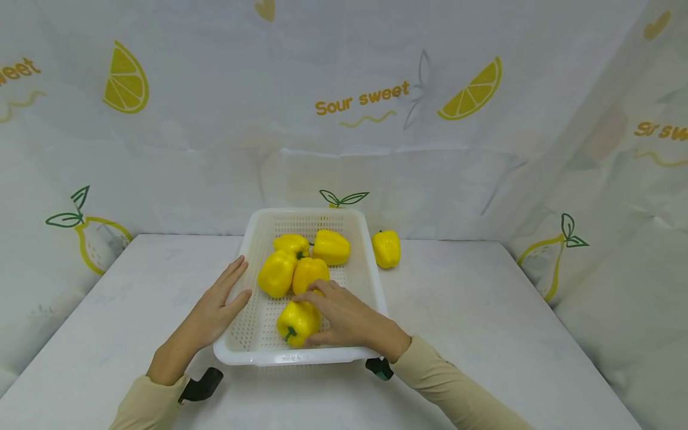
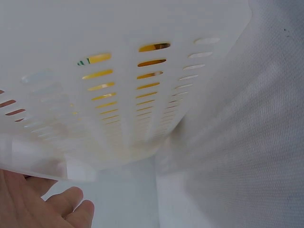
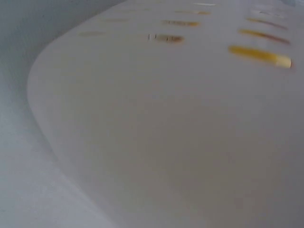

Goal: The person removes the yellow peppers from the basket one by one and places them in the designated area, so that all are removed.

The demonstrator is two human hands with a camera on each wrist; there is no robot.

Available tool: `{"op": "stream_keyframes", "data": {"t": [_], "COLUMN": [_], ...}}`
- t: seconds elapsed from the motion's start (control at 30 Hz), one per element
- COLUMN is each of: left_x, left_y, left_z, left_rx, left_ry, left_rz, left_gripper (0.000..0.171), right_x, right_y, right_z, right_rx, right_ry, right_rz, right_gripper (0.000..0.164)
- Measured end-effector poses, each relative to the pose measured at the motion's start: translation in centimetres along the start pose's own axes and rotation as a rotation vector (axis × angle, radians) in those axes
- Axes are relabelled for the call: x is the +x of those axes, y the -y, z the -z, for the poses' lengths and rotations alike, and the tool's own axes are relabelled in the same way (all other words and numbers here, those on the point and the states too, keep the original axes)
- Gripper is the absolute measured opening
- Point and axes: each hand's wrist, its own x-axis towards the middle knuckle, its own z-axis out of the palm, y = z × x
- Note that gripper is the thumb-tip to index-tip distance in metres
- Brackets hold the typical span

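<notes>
In the head view, a white slotted plastic basket (image 1: 298, 357) holds several yellow bell peppers (image 1: 276, 273). My right hand (image 1: 346, 313) reaches over its right side and grips the nearest bell pepper (image 1: 297, 323), fingers on top and thumb low on the right; the pepper's green stem faces me. Along the left rim lies my left hand (image 1: 215, 310), its fingers straight and touching the basket's edge. The left wrist view shows my left fingers (image 2: 66, 202) beside the basket wall (image 2: 123, 23), with yellow behind the slots. Basket wall (image 3: 142, 118) fills the right wrist view, where my right hand is hidden.
One more yellow bell pepper (image 1: 386, 249) stands on the white table (image 1: 457, 310), just outside the basket's right rim. Behind the table hangs a pale printed sheet (image 1: 242, 119) with lemon pictures, and it continues along both sides.
</notes>
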Motion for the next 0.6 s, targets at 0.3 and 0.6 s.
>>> {"op": "stream_keyframes", "data": {"t": [0.3, 0.6], "left_x": [-0.02, 0.01], "left_y": [0.01, 0.04], "left_z": [-0.01, -0.15], "left_rx": [0.0, 0.003], "left_ry": [-0.001, -0.012], "left_rz": [0.003, -0.003], "left_gripper": [0.064, 0.063], "right_x": [0.25, 0.13], "right_y": [0.13, 0.21], "right_z": [-0.04, -0.07], "right_rx": [0.018, -0.014], "right_ry": [0.021, 0.013], "right_rz": [-0.022, -0.045], "right_gripper": [0.069, 0.066]}}
